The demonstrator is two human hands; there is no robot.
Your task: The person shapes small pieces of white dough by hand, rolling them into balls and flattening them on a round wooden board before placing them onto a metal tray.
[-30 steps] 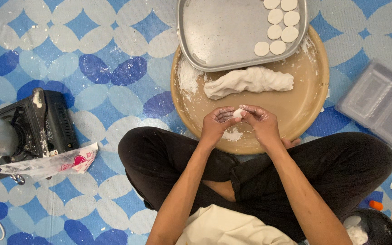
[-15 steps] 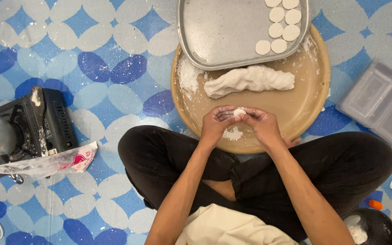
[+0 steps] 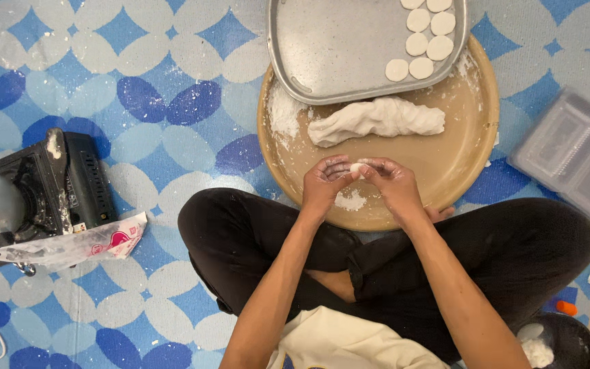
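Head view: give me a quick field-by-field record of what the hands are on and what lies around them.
left hand: pinching a small dough piece with the fingertips
right hand: on the same piece, from the other side
round tan platter: under the hands, dusted with flour
dough log: on the platter, beyond the hands
metal tray: resting over the platter's far edge
dough discs: on the tray's right part
portable stove: on the floor mat, far left

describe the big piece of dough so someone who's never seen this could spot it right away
Start at the round tan tray on the blue and white patterned floor, in front of the seated person. The big dough log lies across its middle, just below the metal tray. Unlike the small flat dough discs in that metal tray, it is one long, lumpy white roll.
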